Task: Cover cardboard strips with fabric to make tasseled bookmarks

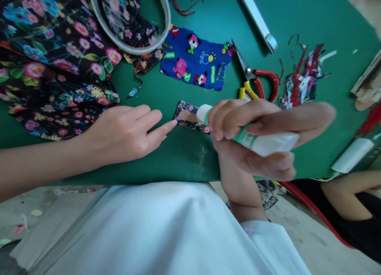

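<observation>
My right hand (pixel 235 120) is closed around a white and green glue tube (pixel 275 143), its white tip end pointing left. That end is over a small rectangular strip (pixel 188 116), which has a bare tan middle and dark floral cloth along its edges. The strip's right part is hidden behind the tube and my fingers. My left hand (pixel 131 130) rests on the table with nothing in it. Its index finger stretches out to the strip's lower left corner, while the other fingers bend loosely.
Dark floral fabric (pixel 59 64) covers the left, with a roll of tape (pixel 132 50) on it. Beyond the strip lie blue printed cloth (pixel 196 60) and scissors (pixel 248 72). Cloth scraps (pixel 303 76) and a metal bar (pixel 257 19) are farther right on the green table (pixel 184 160). Another person's arm (pixel 342 195) shows lower right.
</observation>
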Demonstrator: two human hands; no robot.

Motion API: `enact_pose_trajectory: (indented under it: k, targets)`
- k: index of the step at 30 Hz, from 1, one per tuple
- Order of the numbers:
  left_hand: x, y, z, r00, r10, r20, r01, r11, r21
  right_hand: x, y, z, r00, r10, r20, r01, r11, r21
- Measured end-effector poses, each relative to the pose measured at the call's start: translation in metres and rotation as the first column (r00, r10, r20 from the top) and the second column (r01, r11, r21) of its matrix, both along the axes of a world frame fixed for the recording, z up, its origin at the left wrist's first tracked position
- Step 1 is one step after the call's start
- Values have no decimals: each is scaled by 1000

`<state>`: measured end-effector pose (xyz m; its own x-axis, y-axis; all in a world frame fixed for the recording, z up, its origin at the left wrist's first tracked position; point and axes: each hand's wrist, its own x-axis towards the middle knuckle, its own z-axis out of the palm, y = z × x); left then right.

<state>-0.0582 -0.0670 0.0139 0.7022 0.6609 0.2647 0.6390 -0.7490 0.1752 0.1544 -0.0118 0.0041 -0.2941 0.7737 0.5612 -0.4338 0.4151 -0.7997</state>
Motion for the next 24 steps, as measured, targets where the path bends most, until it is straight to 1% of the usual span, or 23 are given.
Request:
enact_pose_trajectory:
  k: [3,6,8,11,13,15,17,19,21,22,24]
  targets:
    - [0,0,0,1000,1,25,0,1000,-16,8,-6,3,997,82,3,-82,996,-32]
    - [-1,0,0,1000,1,8,-1,1000,9,8,-16,0,988,125,89,-119,990,-71]
    - [-1,1,0,1000,-4,-4,5,999,39,6,-20,-3,988,83,129,-71,993,-92]
    - [-1,1,0,1000,-9,-10,10,999,37,5,-16,-9,990,-7,144,13,999,-42]
    - [-2,1,0,1000,-9,-27,9,1000,10,7,-11,-10,995,-55,87,53,998,25]
    - [-3,0,0,999,-12,-35,12,1000,-15,11,-8,-7,995,-96,11,96,995,20]
    - [-4,0,-1,999,-16,-38,15,999,-30,15,-7,-2,996,-76,37,79,995,-63]
    - [-5,0,-1,999,-22,-43,21,1000,-21,17,-10,2,999,-17,44,20,997,-69]
    - [-5,0,-1,998,-27,-56,27,1000,0,17,-14,1,997,1,79,3,998,-59]
    - [-6,0,-1,998,-31,-62,31,999,8,16,-15,-1,994,-8,105,14,998,-59]
    - [-6,0,-1,997,-37,-69,37,999,11,14,-18,-7,987,-65,144,73,996,-48]
